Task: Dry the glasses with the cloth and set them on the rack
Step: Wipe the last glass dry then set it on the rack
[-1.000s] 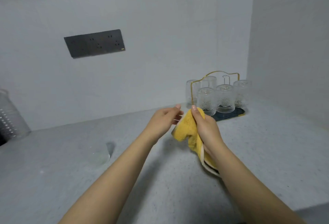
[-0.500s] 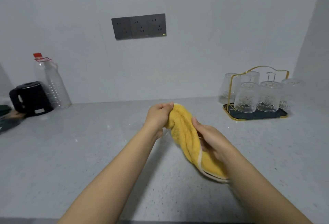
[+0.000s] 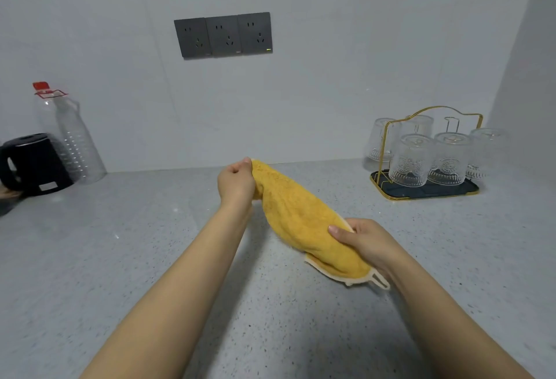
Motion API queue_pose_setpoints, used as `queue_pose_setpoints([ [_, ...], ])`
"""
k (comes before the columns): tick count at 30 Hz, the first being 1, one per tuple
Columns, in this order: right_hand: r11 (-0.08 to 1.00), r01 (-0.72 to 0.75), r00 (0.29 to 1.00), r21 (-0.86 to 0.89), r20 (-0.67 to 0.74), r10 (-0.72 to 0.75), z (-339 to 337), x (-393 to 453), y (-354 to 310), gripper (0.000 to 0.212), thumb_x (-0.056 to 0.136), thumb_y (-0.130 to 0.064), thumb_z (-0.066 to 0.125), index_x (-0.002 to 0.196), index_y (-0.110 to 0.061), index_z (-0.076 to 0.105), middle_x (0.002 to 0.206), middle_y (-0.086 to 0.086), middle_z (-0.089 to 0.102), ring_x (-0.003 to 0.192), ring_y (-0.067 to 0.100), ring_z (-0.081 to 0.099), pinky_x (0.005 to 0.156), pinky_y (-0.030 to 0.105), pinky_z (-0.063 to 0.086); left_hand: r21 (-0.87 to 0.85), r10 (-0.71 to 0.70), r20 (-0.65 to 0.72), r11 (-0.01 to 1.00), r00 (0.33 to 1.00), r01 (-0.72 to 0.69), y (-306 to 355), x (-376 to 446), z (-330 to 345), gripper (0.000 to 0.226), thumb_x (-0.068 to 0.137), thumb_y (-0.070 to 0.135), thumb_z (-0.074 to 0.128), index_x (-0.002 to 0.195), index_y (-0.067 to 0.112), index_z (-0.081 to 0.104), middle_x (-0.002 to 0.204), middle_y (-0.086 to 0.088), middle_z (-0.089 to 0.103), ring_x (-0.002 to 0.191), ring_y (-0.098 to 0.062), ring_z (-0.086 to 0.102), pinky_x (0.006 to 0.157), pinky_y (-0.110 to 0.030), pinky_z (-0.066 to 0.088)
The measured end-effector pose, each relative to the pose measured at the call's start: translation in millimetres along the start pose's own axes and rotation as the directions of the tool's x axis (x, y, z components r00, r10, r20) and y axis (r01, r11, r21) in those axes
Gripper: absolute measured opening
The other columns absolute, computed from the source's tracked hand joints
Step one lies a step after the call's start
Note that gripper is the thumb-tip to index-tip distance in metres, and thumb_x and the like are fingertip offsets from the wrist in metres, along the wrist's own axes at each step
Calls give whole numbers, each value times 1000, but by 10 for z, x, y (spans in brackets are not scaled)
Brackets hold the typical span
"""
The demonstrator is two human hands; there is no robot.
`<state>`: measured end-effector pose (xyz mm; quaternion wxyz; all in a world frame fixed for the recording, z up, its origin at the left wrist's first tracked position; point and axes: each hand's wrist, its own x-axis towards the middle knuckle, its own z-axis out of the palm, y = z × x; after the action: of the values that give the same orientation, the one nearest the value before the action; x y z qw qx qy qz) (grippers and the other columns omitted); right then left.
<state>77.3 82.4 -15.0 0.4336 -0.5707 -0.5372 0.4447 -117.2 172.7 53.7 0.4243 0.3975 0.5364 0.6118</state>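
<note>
Hands farther apart now, cloth (image 3: pixel 301 222) stretched above open counter (image 3: pixel 120 258)

Yellow cloth (image 3: pixel 301 222) stretched above counter, patterned glasses (image 3: pixel 410 160) upturned on gold rack (image 3: pixel 427 193)

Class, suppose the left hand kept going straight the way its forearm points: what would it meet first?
Probably only the back wall. The left hand, gripping the cloth, points over bare counter; depth is uncertain.

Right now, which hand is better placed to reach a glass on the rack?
Right hand, probably. It is on the same side as the rack, while the left hand is farther away. Both currently hold the yellow cloth.
</note>
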Motion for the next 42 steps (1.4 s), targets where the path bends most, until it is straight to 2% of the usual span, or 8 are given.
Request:
queue_pose_setpoints([
  [8,889,311,923,-337,-115,-366,-215,125,-348,29,92,-30,52,74,-9,60,66,-3,56,62,9,50,59,23,37,692,-58,414,669,908,-273,-261,-126,-18,24,95,33,58,79,15,52,74,2,51,79,-19,50,67,-28,38],
  [13,811,402,915,-426,156,-372,-222,99,-647,25,91,-34,50,70,-26,59,60,-14,58,57,-7,51,55,9,37,271,-113,819,940,563,-205,-260,-213,54,50,91,48,55,137,28,50,146,9,44,136,-8,36,108,-26,25],
  [16,828,399,917,-393,171,-361,-276,86,-669,29,85,-41,53,74,-18,66,60,-14,58,55,-5,49,54,12,35,226,-121,897,952,425,-206,-311,-224,71,54,80,58,65,119,22,63,126,5,61,122,-9,52,109,-29,34],
  [22,900,101,966,-424,257,13,-517,112,-527,28,59,-47,76,68,-21,72,71,-2,72,70,11,65,68,29,48,99,-51,792,994,608,-45,-336,-207,64,28,86,38,67,83,11,59,81,-7,58,80,-21,55,74,-35,46],
  [25,974,55,960,-219,281,9,-513,167,-486,21,56,-29,82,62,-16,67,63,-2,66,65,14,60,59,23,44,-7,-85,663,993,744,120,-407,-210,18,21,95,29,57,96,8,62,88,-9,66,82,-23,63,75,-33,52],
  [30,963,-30,971,269,237,-36,-289,314,-438,29,78,13,57,105,1,60,81,9,68,73,16,67,67,25,57,-132,-235,452,937,861,325,-536,-187,-152,31,99,34,51,113,9,63,107,-14,70,96,-29,67,75,-38,55],
  [36,841,-113,993,529,42,107,158,497,-418,23,88,-12,57,104,4,61,97,18,67,84,25,66,72,36,57,464,-43,323,878,945,-119,-689,-156,-299,33,103,36,39,94,10,59,89,-3,60,76,-13,56,64,-25,42],
  [42,810,-177,954,560,-103,280,633,608,-331,38,80,-30,70,95,4,66,95,24,68,85,34,67,72,44,56,513,197,281,796,939,-320,-745,-167,-447,43,103,32,42,140,12,49,139,-3,52,124,-14,50,95,-20,34],
])
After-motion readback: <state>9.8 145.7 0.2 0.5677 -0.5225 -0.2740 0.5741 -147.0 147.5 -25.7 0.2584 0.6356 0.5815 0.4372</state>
